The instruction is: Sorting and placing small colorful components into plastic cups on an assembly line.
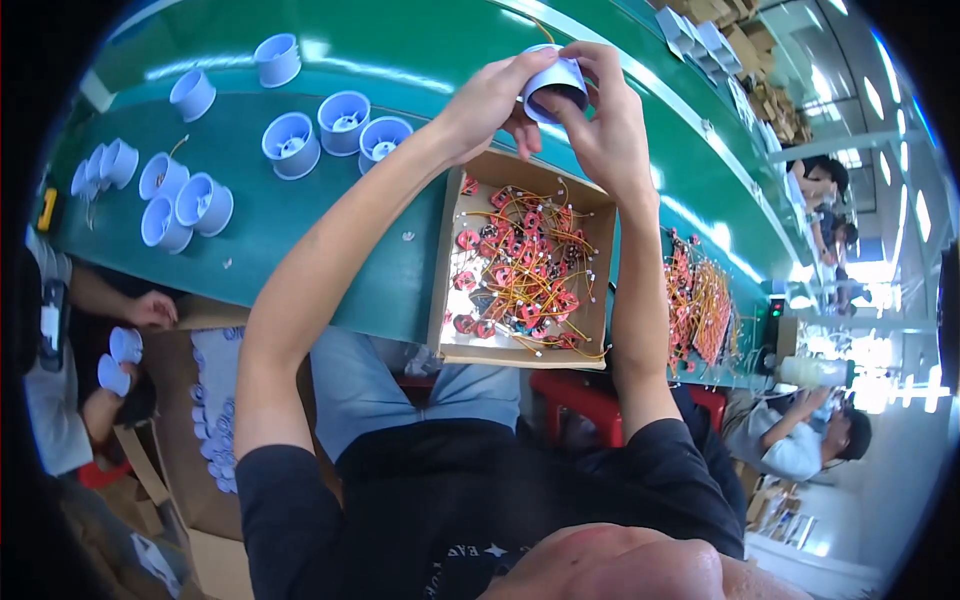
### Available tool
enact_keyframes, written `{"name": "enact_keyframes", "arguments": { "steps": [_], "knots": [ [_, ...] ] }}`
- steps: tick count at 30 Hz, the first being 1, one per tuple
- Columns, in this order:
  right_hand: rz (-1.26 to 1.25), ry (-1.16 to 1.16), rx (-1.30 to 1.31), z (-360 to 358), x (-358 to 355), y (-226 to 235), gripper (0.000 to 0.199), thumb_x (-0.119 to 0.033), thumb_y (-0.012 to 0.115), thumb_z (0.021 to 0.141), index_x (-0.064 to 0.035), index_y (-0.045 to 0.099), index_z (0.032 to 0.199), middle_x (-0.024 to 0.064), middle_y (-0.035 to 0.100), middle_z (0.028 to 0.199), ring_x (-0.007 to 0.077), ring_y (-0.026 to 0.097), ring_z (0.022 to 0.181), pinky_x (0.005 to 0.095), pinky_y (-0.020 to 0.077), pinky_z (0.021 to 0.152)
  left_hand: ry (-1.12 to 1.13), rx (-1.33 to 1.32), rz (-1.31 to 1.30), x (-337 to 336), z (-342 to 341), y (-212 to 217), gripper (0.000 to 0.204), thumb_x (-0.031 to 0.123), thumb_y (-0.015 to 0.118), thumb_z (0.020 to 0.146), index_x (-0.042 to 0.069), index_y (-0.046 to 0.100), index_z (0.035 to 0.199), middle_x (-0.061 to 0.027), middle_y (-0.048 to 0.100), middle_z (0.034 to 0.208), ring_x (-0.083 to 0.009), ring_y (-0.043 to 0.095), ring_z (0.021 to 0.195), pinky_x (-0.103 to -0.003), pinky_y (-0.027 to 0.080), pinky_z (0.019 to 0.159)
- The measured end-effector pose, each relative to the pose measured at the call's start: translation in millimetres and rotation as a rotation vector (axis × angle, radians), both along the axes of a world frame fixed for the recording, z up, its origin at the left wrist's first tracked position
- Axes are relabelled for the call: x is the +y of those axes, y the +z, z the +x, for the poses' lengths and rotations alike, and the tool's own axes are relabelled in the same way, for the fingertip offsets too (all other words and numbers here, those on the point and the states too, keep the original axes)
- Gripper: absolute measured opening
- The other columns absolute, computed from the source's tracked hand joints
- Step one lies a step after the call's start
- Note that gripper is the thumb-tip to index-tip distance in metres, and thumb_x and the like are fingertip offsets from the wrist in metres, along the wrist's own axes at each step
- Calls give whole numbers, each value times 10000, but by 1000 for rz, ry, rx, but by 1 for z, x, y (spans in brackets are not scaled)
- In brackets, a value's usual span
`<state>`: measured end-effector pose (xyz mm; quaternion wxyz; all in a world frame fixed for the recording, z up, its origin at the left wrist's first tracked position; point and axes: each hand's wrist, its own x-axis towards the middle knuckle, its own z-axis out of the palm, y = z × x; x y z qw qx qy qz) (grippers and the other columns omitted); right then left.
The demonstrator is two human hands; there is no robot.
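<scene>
Left hand (487, 100) and right hand (605, 130) hold a lilac cup (556, 85) above green belt (330, 220)

Bare green bench (300, 225) lay open left of my cardboard box (450, 270); pale blue cups (290, 145) crowded farther left, and a wire pile (697, 310) blocked the right.

There is one view, taken from a wide fisheye camera worn on the person's head. It looks steeply down and forward over the chest and both forearms, which enter from the lower edge. The green surface (300, 230) runs slantwise across the upper half from nine o'clock toward three o'clock, its edges bending near the rim. The camera sits close: the left hand (490, 100) and right hand (610, 125) meet near twelve o'clock. A cardboard tray (440, 290) lies at centre. Other people sit at nine and four o'clock.
</scene>
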<state>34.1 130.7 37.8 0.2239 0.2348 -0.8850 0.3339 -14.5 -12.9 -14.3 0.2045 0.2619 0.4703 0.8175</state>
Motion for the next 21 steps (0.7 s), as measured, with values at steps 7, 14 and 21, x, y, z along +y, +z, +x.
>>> {"name": "enact_keyframes", "arguments": {
  "steps": [7,14,21],
  "knots": [
    [-45,24,-135,-2,14,8,449,-114,749,773,-18,526,1151,146,672,953,211,660,889,328,523,793,17,79,-124,1,-3,-1,496,486,460,950,17,529,1096,-52,618,787,-147,641,624,-279,530,513],
    [-320,-23,-281,3,20,20,421,-83,721,805,14,534,1169,128,634,1088,187,618,997,313,514,859,549,647,-179,22,2,-5,466,359,619,905,-21,546,1164,-133,599,1098,-191,613,969,-298,501,827],
    [-252,92,-419,3,31,16,527,-58,688,815,9,495,1301,125,591,1197,197,562,1119,330,453,967,412,555,-219,14,-12,-20,551,320,675,864,-41,516,1249,-158,576,1154,-231,611,1023,-336,502,870]
  ]
}}
